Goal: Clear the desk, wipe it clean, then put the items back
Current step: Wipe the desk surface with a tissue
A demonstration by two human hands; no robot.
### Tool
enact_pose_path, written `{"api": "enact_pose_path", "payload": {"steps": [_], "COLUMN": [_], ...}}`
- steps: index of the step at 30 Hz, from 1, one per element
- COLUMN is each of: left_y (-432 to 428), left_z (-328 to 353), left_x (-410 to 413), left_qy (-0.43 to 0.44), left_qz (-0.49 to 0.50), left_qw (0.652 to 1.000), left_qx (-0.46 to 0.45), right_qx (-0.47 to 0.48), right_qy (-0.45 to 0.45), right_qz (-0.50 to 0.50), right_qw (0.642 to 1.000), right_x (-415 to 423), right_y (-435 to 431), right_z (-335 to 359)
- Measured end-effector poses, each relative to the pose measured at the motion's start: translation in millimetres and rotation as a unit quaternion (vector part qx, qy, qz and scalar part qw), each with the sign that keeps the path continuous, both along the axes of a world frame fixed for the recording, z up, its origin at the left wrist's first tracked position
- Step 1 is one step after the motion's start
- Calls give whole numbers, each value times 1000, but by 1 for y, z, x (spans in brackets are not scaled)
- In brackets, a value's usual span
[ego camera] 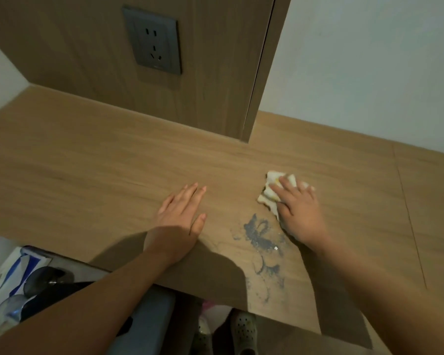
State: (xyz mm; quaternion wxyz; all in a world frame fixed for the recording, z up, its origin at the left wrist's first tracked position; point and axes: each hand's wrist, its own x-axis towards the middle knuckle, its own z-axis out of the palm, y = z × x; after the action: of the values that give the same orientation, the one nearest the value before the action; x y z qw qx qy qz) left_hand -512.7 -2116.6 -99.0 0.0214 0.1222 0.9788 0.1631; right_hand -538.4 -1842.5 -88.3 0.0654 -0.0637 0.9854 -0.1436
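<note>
Right hand (pixel 296 208) pressing a crumpled white-and-yellow cloth (pixel 271 192) onto the light wooden desk (pixel 87 175), left hand (pixel 181 216) flat beside it.

The right hand lies on the cloth with fingers spread and fairly straight, pressing rather than gripping; the cloth sits toward the desk's right, showing past the fingertips. The left hand rests palm down, fingers straight, holding nothing, well apart from the cloth. Between the wrists a grey dust smear (pixel 259 234) runs to the near edge. Behind stands a dark grey wall socket (pixel 153 41) in a brown wooden panel (pixel 215 73). Below the desk's left, dark sunglasses (pixel 44 280) lie by a blue-and-white packet (pixel 8 275).
</note>
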Motion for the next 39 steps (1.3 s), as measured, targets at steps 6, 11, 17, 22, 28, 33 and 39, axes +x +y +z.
{"api": "enact_pose_path", "payload": {"steps": [6, 11, 17, 22, 28, 33, 39], "left_y": [4, 8, 2, 23, 49, 43, 36], "left_z": [-1, 1, 6, 5, 4, 17, 16], "left_x": [5, 15, 27, 45, 69, 72, 71], "left_qy": [-8, -16, -10, -46, -53, -25, -50], "left_qz": [-9, -3, 197, 171, 151, 262, 320], "left_qw": [998, 997, 980, 981, 983, 948, 858], "left_qx": [-54, -71, -36, -74, -91, 179, 399], "right_qx": [-184, -49, 16, -47, -157, -193, -4], "right_qy": [-40, -18, -17, -48, -21, 46, -35], "right_qz": [62, 19, 204, 302, 165, 65, 98], "right_qw": [980, 998, 979, 951, 974, 978, 995], "right_x": [40, -25, 6, 57, 85, 108, 119], "right_y": [-20, -27, -55, -38, 4, -55, -122], "right_z": [31, 27, 12, 13, 29, 44, 7]}}
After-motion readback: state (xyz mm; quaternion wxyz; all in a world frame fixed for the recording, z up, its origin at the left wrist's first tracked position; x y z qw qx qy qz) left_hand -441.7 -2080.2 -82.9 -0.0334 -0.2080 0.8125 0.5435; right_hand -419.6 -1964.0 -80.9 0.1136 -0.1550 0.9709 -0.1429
